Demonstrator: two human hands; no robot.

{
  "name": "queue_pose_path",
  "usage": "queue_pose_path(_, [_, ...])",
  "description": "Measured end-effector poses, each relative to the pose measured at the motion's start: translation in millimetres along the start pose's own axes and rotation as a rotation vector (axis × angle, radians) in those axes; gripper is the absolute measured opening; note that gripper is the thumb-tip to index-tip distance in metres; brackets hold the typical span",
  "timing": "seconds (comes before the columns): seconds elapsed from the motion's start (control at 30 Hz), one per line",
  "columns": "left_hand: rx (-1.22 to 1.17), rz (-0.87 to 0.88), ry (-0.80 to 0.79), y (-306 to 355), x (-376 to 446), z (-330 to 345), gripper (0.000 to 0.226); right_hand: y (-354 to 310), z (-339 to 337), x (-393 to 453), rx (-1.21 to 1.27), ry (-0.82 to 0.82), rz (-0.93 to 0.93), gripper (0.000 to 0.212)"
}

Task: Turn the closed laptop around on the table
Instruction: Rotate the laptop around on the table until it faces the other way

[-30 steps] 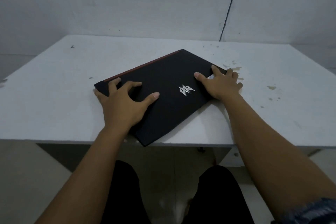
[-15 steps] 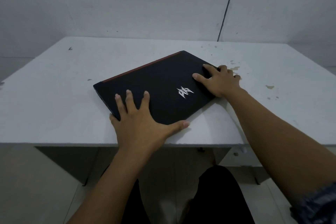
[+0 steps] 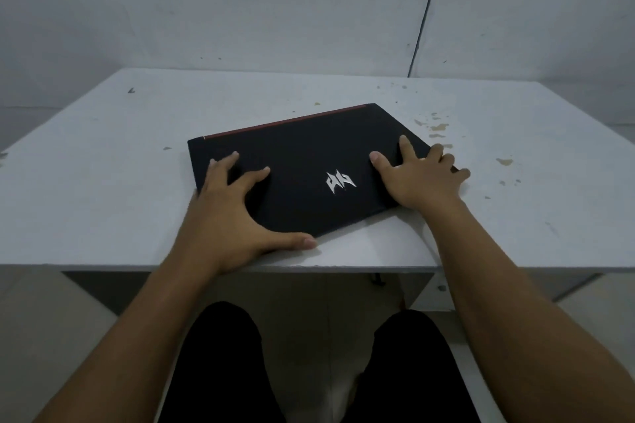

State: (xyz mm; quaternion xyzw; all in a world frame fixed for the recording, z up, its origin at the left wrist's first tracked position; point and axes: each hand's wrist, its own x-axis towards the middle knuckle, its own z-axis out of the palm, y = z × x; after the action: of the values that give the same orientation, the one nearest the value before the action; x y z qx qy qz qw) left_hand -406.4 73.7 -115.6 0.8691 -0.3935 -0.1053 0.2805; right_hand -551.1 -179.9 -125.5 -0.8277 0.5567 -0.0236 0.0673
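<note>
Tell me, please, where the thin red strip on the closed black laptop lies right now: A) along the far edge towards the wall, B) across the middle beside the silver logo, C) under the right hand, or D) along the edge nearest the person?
A: the thin red strip runs along the closed black laptop's far edge, towards the wall, beyond both hands and the silver logo.

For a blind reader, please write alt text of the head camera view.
Two bare hands, left hand and right hand, press flat on a closed black laptop lying askew on a white table. A red strip runs along its far edge.
</note>
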Motion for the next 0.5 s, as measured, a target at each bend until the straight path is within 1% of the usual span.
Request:
queue_pose_path(0.17, [-0.037,0.115,-0.113,-27.5,12.6,-27.2,0.128,-6.7,6.5,-51.1,-0.029,0.022,0.089,0.093])
queue_pose_path(0.23, [-0.046,0.145,-0.114,-33.5,14.6,-31.7,0.124,-5.0,8.7,-64.4,-0.038,0.036,0.081,0.095])
queue_pose_path(0.3, [-0.061,0.132,-0.080,-34.7,12.5,-32.8,0.129,3.7,5.3,-65.5,-0.030,0.063,0.034,0.098])
queue_pose_path(0.33, [-0.068,0.099,-0.056,-34.4,9.0,-32.0,0.136,11.2,0.9,-61.1,0.005,0.076,-0.008,0.097])
queue_pose_path(0.4, [-0.073,0.006,-0.008,-35.4,-1.5,-27.0,0.149,29.9,-11.2,-44.7,0.195,0.057,-0.105,0.083])
queue_pose_path(0.47, [-0.103,-0.047,0.042,-38.9,-14.1,-18.1,0.150,44.0,-19.5,-30.9,0.390,-0.035,-0.193,0.075])
queue_pose_path(0.5, [-0.125,-0.024,0.069,-41.2,-19.2,-13.8,0.145,47.8,-19.6,-27.7,0.405,-0.064,-0.238,0.075])
